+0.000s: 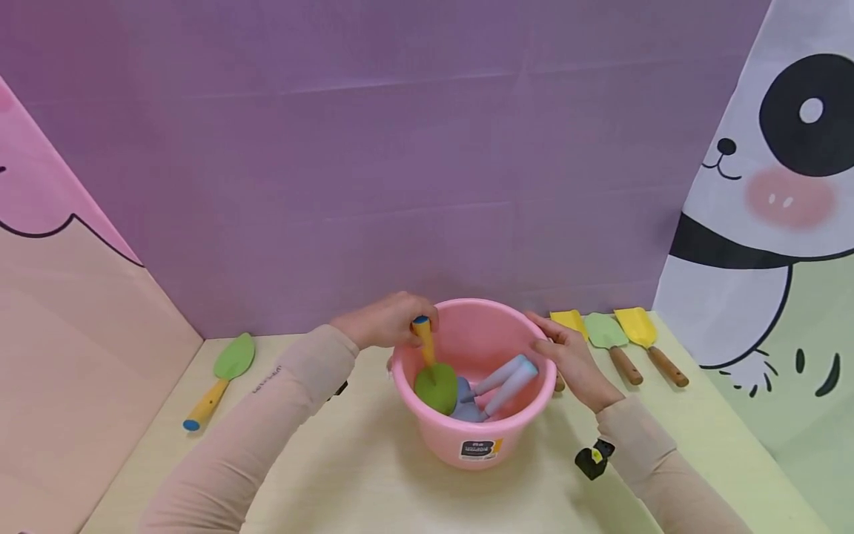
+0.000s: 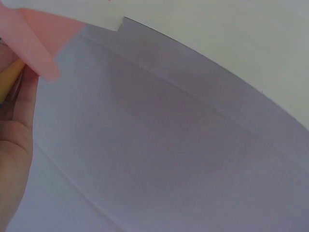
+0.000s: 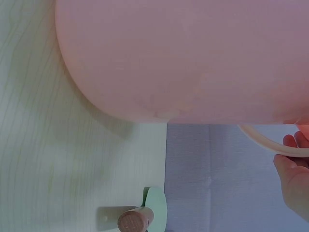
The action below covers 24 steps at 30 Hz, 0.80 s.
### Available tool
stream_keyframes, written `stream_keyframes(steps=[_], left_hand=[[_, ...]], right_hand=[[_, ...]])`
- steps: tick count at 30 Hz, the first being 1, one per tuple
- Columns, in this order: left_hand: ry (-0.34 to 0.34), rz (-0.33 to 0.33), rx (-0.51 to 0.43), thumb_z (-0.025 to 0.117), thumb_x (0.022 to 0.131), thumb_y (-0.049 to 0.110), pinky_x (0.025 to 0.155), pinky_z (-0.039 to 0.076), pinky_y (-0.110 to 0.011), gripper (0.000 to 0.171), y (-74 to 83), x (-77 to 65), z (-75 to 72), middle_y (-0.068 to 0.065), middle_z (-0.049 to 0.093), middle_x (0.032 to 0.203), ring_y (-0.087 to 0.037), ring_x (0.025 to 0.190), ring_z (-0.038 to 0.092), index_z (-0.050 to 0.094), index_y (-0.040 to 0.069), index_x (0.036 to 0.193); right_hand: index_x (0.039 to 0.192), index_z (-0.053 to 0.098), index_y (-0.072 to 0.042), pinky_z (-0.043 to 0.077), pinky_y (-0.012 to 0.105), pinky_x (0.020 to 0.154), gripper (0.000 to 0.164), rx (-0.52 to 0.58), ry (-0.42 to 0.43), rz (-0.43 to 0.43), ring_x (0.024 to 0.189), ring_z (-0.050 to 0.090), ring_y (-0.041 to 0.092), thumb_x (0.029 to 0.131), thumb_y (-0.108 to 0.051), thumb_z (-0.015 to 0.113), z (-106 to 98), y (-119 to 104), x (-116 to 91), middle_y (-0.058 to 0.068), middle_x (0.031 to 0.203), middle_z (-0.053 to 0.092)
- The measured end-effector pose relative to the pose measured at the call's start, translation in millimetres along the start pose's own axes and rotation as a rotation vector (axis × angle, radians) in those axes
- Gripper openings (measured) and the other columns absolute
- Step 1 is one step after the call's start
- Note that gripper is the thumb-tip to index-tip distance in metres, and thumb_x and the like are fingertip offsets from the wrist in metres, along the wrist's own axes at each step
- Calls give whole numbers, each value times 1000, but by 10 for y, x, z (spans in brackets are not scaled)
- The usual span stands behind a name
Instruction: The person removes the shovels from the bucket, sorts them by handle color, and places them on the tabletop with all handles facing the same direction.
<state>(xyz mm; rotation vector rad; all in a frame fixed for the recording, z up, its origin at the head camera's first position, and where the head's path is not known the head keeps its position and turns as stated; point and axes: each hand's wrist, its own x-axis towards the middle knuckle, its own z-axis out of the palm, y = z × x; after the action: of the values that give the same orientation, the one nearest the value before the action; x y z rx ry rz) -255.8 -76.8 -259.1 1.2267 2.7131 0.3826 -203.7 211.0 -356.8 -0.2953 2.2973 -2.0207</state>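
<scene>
A pink bucket (image 1: 443, 436) stands on the table, with my hands at opposite sides of its rim. My left hand (image 1: 394, 320) holds the yellow, blue-ended handle of a green toy shovel (image 1: 436, 389); its blade is down inside the bucket. That handle also shows between the fingers (image 2: 21, 108) in the left wrist view. On the other side, my right hand (image 1: 574, 361) grips the rim, thumb and fingers around it in the right wrist view. Two blue-grey shovels (image 1: 510, 387) with pale handles lie in the bucket beside the green one.
Left of the bucket lies another green shovel (image 1: 233, 359) with a yellow handle. Behind my right hand are a pale green shovel (image 1: 606, 331) and a yellow shovel (image 1: 637, 326), both wooden-handled, and a further yellow one (image 1: 569, 320). A purple backdrop (image 1: 373, 185) rises behind the table.
</scene>
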Motion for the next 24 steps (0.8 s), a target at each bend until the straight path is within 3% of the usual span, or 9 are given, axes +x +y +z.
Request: stream_keyframes(steps=[4,13,24], left_hand=[[-30,-2,73,69,74,-1,70,49,-21,22,25,16,1,6,62,83,-14,80,52,67,15,89],[-116,-13,111,71,73,0,68,50,-19,23,94,74,-6,8,65,82,-11,80,55,71,18,88],[-82,27,110,71,73,2,65,47,-21,17,65,23,-50,7,65,77,-12,73,54,72,14,85]], right_hand=[[143,33,-12,49,26,86,52,5,-3,-4,122,47,30,93,-14,45,-6,0,-4,10,142,40],[143,32,-13,50,28,86,52,-15,7,-3,122,47,32,93,-14,44,-11,-8,-33,11,142,40],[143,34,-11,49,27,86,52,-24,18,-9,122,47,31,92,-13,45,-12,-2,-9,10,142,40]])
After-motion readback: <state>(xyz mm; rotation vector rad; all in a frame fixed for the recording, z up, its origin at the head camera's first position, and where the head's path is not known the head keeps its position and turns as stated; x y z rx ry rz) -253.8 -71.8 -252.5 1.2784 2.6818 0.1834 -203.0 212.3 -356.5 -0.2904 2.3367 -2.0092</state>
